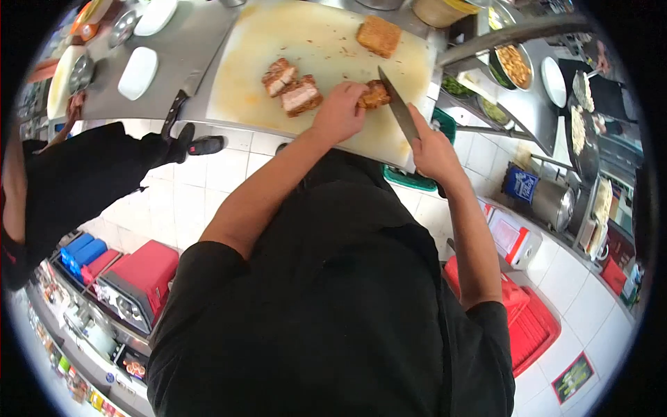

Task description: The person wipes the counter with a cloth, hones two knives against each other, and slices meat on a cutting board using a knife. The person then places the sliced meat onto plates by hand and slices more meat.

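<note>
My right hand (434, 147) is closed round the handle of a kitchen knife (399, 105), its long blade pointing up and to the left. Beside the blade lies a browned piece of roast pork (376, 95). My left hand (342, 110) grips that piece from its left side, fingers bent against it. To the left of my hand, sliced pork belly (301, 96) with pale cut faces and a smaller sliced portion (279, 76) lie on the cutting board (243, 52). Near the board's far right edge is an uncut, crisp-topped pork block (379, 36).
Another knife (178, 104) lies at the steel counter's edge, its black handle sticking out. White dishes (138, 72) stand on that counter. A person in black (90, 167) is at the left. On the right are a pan of food (513, 66) and a green bin (410, 178).
</note>
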The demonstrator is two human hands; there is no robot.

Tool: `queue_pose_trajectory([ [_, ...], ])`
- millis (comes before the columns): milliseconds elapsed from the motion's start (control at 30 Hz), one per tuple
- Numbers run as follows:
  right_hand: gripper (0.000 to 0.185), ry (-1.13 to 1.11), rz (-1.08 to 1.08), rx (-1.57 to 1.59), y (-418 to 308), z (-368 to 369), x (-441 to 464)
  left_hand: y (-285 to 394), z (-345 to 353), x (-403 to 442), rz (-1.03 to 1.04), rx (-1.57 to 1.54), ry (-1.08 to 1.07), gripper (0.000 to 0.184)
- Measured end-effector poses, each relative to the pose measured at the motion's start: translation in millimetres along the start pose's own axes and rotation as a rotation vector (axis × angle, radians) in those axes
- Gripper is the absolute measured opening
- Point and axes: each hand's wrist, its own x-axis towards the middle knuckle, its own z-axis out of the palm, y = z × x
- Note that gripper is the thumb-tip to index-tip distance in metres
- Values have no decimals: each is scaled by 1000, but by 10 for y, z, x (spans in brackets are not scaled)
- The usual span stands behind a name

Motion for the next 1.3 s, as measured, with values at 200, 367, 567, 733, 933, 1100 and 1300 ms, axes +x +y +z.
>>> queue_pose_trajectory([
  [200, 76, 8, -114, 42, -728, -249, -105, 219, -764, -165, 9, 14, 111, 44],
  [367, 75, 0, -235, 75, -1186, 81, 53, -52, -1406, -420, -88, 23, 30, 42],
  [567, 76, 19, -58, 59, -1302, 109, 1, -293, -1540, -420, -75, 68, -94, 47],
  [733, 65, 413, 177, 84, -674, 461, -165, -434, -1780, -404, -14, 19, -194, 56],
  [933, 53, 585, 340, -24, -600, 1117, 55, -654, -2062, -163, 221, 108, -328, 65],
  [1100, 79, 694, 143, 212, -1132, 908, 19, -689, -2053, 135, 344, 146, -515, 71],
  [1300, 116, 594, -105, 323, -1784, 1255, 576, -538, -1952, 333, 318, 195, -706, 73],
])
